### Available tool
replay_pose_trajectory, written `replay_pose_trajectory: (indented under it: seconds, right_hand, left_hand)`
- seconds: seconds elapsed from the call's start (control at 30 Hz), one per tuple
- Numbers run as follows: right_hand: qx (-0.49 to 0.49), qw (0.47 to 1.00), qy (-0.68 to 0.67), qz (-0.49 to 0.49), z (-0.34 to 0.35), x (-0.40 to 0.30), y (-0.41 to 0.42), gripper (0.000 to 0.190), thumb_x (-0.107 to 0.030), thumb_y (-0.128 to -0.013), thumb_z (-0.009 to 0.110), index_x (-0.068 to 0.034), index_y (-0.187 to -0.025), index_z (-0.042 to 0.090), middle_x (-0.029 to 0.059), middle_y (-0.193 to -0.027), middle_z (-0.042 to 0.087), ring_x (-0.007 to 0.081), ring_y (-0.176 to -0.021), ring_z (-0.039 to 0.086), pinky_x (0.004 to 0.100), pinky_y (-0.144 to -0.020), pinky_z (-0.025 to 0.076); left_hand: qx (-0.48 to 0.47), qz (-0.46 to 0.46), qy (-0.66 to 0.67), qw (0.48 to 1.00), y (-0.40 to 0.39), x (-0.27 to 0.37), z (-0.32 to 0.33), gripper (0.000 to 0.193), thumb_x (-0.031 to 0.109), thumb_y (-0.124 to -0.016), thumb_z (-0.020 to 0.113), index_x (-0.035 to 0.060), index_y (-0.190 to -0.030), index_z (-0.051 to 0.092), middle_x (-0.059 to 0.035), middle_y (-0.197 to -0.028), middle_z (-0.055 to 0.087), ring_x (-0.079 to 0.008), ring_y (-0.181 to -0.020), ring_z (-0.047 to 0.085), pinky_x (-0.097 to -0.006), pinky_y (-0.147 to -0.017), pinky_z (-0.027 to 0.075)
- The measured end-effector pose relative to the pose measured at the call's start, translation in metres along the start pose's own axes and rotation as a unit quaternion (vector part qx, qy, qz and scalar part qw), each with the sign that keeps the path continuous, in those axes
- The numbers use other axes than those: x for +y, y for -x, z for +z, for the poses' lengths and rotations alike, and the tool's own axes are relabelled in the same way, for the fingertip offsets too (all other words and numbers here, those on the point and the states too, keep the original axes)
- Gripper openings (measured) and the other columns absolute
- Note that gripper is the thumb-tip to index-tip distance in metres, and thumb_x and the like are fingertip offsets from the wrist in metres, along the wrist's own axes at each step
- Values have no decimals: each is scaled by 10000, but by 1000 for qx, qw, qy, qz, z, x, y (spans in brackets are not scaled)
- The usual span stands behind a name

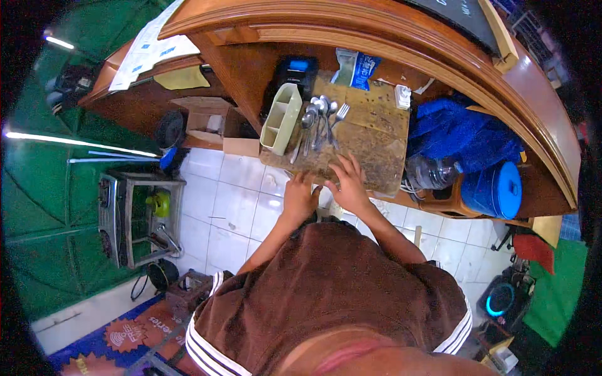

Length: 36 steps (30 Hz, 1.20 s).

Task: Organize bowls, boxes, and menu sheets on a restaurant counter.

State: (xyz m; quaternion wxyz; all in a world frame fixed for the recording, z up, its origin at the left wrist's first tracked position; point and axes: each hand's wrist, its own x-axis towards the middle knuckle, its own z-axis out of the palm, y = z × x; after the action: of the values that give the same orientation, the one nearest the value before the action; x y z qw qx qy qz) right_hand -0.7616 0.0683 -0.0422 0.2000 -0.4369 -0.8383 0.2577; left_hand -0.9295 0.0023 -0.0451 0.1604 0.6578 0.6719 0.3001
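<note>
My left hand (301, 196) is at the near edge of a worn wooden board (376, 141), fingers slightly bent and holding nothing. Just right of it, my right hand (348, 181) reaches over the same edge with its fingers spread and empty. Beyond my hands, several metal spoons (322, 107) lie in a loose bunch, handles towards me. A fork (342, 113) rests at the right side of the bunch. To their left lies a pale green divided cutlery holder (282, 120), its compartments facing up.
A blue and clear packet (362, 70) and a white plastic item (403, 96) lie at the board's far side. On the right are blue cloth (463, 129), a large clear bottle (432, 171) and a blue lidded bucket (508, 190). A cardboard box (204, 120) stands left.
</note>
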Motion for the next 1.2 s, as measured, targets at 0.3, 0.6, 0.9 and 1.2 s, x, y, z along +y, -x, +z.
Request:
replay_pose_trajectory:
  seconds: [0.3,0.6,0.9,1.2]
  right_hand:
    - [66,994,7,84,26,3,-47,441,-129,-810,706,-3,-1214,585,192,-1267,530,408,-1230,444,475,-1045,383]
    - [3,980,-26,195,37,26,-112,303,-156,-839,678,-26,-1109,638,222,-955,684,427,-891,647,487,-794,527]
    - [-22,981,-76,179,75,23,-146,181,-186,-843,653,-40,-929,718,213,-903,688,400,-847,666,452,-737,525]
    - [-17,980,-111,167,96,45,-151,185,-174,-768,630,2,-802,676,256,-834,640,441,-800,635,474,-701,500]
  left_hand:
    - [-63,56,-40,996,-57,-45,-1,429,139,-731,708,33,-1138,621,-210,-1193,595,-418,-1114,550,-489,-958,457]
    - [-119,13,-90,989,-102,-40,3,505,138,-776,633,-112,-1207,551,-338,-1317,497,-497,-1250,439,-507,-1099,346]
    - [-60,-49,-102,992,-90,-82,52,629,115,-731,654,-94,-1291,457,-297,-1331,483,-456,-1279,424,-491,-1101,346]
    - [-38,-177,18,983,-106,-67,46,488,48,-768,607,5,-1252,556,-295,-1177,589,-473,-1077,560,-510,-921,465]
